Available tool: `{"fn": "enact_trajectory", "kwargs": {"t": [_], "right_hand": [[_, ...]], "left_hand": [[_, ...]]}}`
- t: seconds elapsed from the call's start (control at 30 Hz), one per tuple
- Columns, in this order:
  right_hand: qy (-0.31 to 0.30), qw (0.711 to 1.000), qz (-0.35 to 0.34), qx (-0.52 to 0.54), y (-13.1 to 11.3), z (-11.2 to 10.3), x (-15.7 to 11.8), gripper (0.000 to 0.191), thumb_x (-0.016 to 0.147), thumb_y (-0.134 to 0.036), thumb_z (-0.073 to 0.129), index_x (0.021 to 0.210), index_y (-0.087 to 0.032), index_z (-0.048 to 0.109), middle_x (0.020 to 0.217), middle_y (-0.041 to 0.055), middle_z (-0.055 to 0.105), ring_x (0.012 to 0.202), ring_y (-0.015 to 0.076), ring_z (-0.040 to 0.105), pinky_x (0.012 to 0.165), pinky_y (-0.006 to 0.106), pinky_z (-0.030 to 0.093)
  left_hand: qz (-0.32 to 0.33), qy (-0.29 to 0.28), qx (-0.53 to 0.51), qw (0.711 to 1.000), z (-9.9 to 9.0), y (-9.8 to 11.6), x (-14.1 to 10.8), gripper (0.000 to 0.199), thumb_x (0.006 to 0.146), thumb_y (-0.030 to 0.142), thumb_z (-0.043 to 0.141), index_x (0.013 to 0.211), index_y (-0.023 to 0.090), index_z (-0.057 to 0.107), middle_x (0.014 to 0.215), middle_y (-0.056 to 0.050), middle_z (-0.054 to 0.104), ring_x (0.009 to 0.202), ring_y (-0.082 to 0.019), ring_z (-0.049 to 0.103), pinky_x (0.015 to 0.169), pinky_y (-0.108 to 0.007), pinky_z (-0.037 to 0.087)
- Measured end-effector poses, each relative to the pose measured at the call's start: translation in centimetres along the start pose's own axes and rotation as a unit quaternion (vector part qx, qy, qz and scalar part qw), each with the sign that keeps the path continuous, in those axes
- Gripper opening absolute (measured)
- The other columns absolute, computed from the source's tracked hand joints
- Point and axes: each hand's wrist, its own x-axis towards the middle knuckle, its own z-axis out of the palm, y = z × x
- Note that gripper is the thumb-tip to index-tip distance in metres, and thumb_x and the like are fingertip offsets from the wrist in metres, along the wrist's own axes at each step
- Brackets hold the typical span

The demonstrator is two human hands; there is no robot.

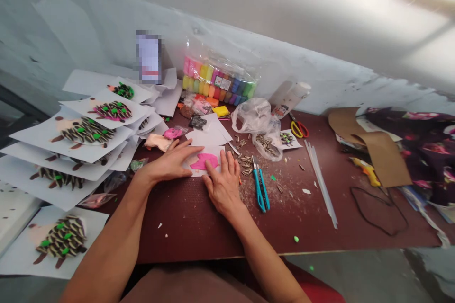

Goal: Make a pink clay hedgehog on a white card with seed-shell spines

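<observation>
A small white paper card (195, 151) lies on the table with a flat pink patch of modelling clay (202, 162) on it. My left hand (169, 162) is open, its outstretched fingers at the card's left edge. My right hand (224, 184) lies flat with fingers apart, its fingertips on the right side of the clay and card. Just right of it are a heap of striped sunflower seeds (246, 164) and a teal utility knife (261, 189). A lump of peach clay (159, 142) and a lump of bright pink clay (173, 132) sit beyond my left hand.
Stacked sheets with seed-covered hedgehog pictures (85, 135) fill the left. Behind stand a bag of coloured clay (220, 78), a phone (149, 58) and a white bottle (291, 99). Scissors (299, 129), glue sticks (321, 184) and a yellow glue gun (368, 171) lie rightward.
</observation>
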Motion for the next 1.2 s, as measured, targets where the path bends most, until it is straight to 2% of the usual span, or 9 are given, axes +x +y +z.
{"fn": "enact_trajectory", "kwargs": {"t": [0.17,0.3,0.43,0.57,0.7,0.83,1.2], "right_hand": [[-0.008,1.0,-0.002,0.0,0.1,0.0,0.3,0.044,0.099,-0.04,0.058,0.143,-0.035,0.058,0.164,0.0107,0.035,0.153,0.0342,0.023,0.12,0.055,0.024],[-0.002,1.0,0.008,-0.007,-0.2,0.0,0.8,0.046,0.1,-0.041,0.056,0.146,-0.031,0.056,0.164,0.0143,0.033,0.153,0.0356,0.023,0.12,0.056,0.023],[-0.015,1.0,0.02,-0.009,-0.8,-0.3,1.5,0.044,0.101,-0.043,0.055,0.143,-0.03,0.058,0.162,0.013,0.039,0.153,0.0342,0.025,0.12,0.056,0.023],[-0.02,0.999,0.035,-0.008,-1.1,-0.5,1.6,0.042,0.102,-0.043,0.053,0.141,-0.029,0.061,0.163,0.013,0.038,0.154,0.0332,0.025,0.121,0.056,0.021],[-0.013,0.998,0.061,-0.012,-0.9,-0.3,1.2,0.045,0.102,-0.043,0.054,0.143,-0.027,0.059,0.166,0.0145,0.031,0.155,0.0343,0.022,0.122,0.057,0.02],[-0.018,0.997,0.08,-0.014,-0.7,-0.1,1.2,0.044,0.102,-0.044,0.053,0.142,-0.028,0.06,0.165,0.0146,0.033,0.155,0.0343,0.022,0.122,0.057,0.021],[-0.007,0.997,0.069,-0.028,0.2,-0.4,1.2,0.039,0.101,-0.042,0.055,0.138,-0.032,0.064,0.163,0.011,0.037,0.153,0.0333,0.024,0.121,0.057,0.022]], "left_hand": [[-0.004,0.003,-0.003,1.0,0.0,0.1,0.0,0.081,0.078,0.033,0.059,0.156,0.024,0.038,0.165,-0.006,0.036,0.158,-0.03,0.011,0.128,-0.054,0.006],[0.001,0.007,-0.006,1.0,-0.1,0.1,0.0,0.081,0.079,0.035,0.061,0.156,0.025,0.038,0.166,-0.007,0.035,0.158,-0.031,0.013,0.128,-0.055,0.008],[0.006,0.011,-0.004,1.0,0.0,0.1,0.1,0.079,0.08,0.036,0.06,0.156,0.024,0.039,0.165,-0.008,0.037,0.157,-0.031,0.016,0.127,-0.056,0.008],[0.008,0.018,0.005,1.0,0.3,-0.2,0.2,0.08,0.08,0.036,0.061,0.155,0.023,0.039,0.165,-0.008,0.037,0.157,-0.031,0.017,0.127,-0.055,0.008],[0.009,0.019,0.008,1.0,0.6,-0.5,0.4,0.082,0.078,0.034,0.062,0.156,0.024,0.039,0.164,-0.008,0.038,0.157,-0.029,0.018,0.128,-0.054,0.009],[0.013,0.023,0.009,1.0,0.6,-0.5,0.4,0.082,0.078,0.032,0.061,0.156,0.024,0.038,0.165,-0.007,0.037,0.157,-0.029,0.018,0.127,-0.054,0.009],[0.006,0.016,0.011,1.0,0.7,-0.5,0.6,0.082,0.078,0.03,0.063,0.156,0.023,0.039,0.165,-0.009,0.036,0.157,-0.03,0.017,0.128,-0.052,0.01]]}}
